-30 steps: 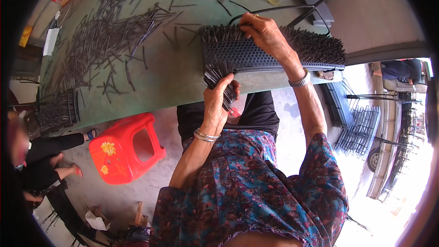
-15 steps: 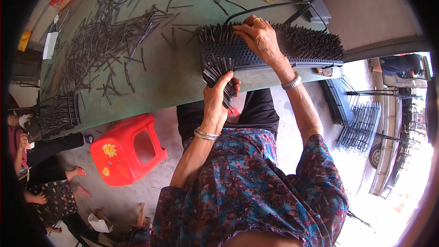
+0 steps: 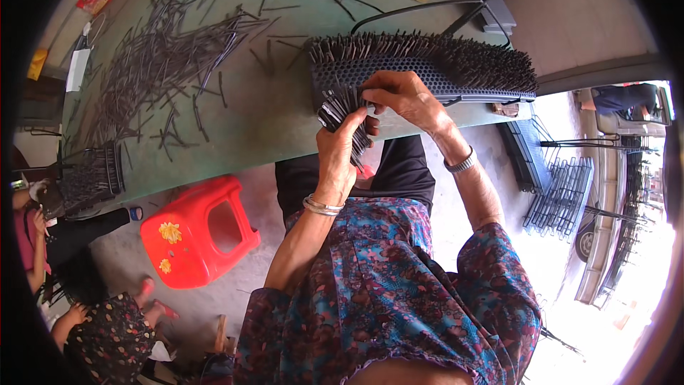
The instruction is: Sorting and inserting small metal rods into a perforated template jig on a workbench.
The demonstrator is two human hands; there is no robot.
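Note:
A bundle of thin dark rods is gripped in my left hand, its ends fanning up past the thumb. My right hand meets the bundle's right side with thumb and fingers pinched; what lies between those fingertips is too small to make out. Just beyond both hands sits a long dark rack with a perforated front face. Many short dark rods stand packed upright along its top, while rows of holes show in the nearer part.
Loose rods lie heaped on the green table to the left. A red plastic stool is below the table edge. Wire racks stand at the right. Another person's patterned clothing shows at lower left.
My right hand has come down from the rack's top to the bundle in my left hand. The left hand stays nearly in place. People at lower left have shifted.

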